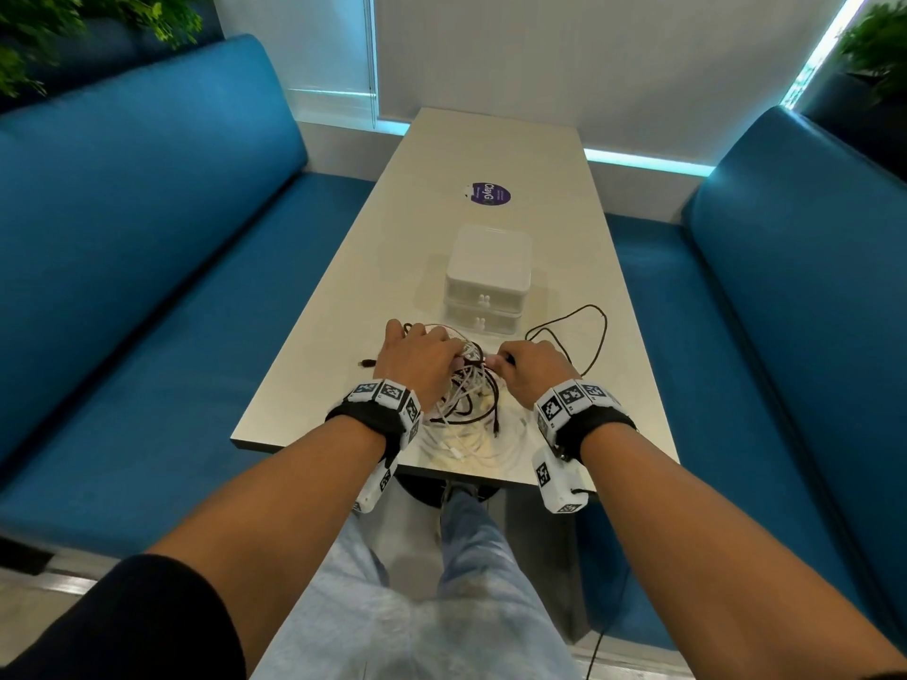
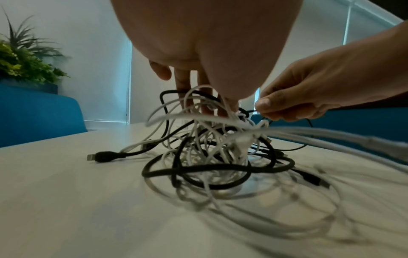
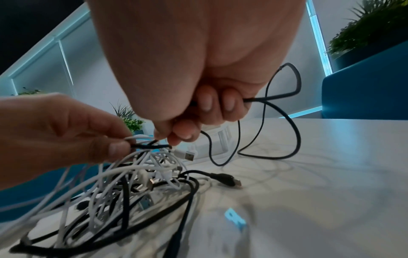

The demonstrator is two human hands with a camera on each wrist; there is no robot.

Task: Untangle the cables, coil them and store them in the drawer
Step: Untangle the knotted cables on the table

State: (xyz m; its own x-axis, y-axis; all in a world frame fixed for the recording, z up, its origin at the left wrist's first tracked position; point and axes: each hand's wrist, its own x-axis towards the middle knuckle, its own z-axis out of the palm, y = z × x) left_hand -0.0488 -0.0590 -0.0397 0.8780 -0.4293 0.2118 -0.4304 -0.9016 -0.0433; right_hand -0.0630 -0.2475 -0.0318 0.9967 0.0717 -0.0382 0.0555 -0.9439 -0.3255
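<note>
A tangle of white and black cables (image 1: 466,409) lies near the front edge of the pale table (image 1: 491,154). My left hand (image 1: 422,360) is over its far left part and pinches a bunch of white and black strands (image 3: 137,144) lifted off the table. My right hand (image 1: 530,365) is just to the right, fingers curled round a black cable (image 3: 284,97) that loops out over the table to the right (image 1: 589,336). Both hands meet above the tangle (image 2: 212,148). A white two-drawer box (image 1: 486,282), drawers closed, stands just behind the hands.
Blue benches (image 1: 147,238) run along both sides of the table. A purple round sticker (image 1: 488,193) lies further back. Plants (image 1: 873,46) stand behind the benches. A black plug (image 2: 103,156) sticks out left of the tangle. My legs are below the table's front edge.
</note>
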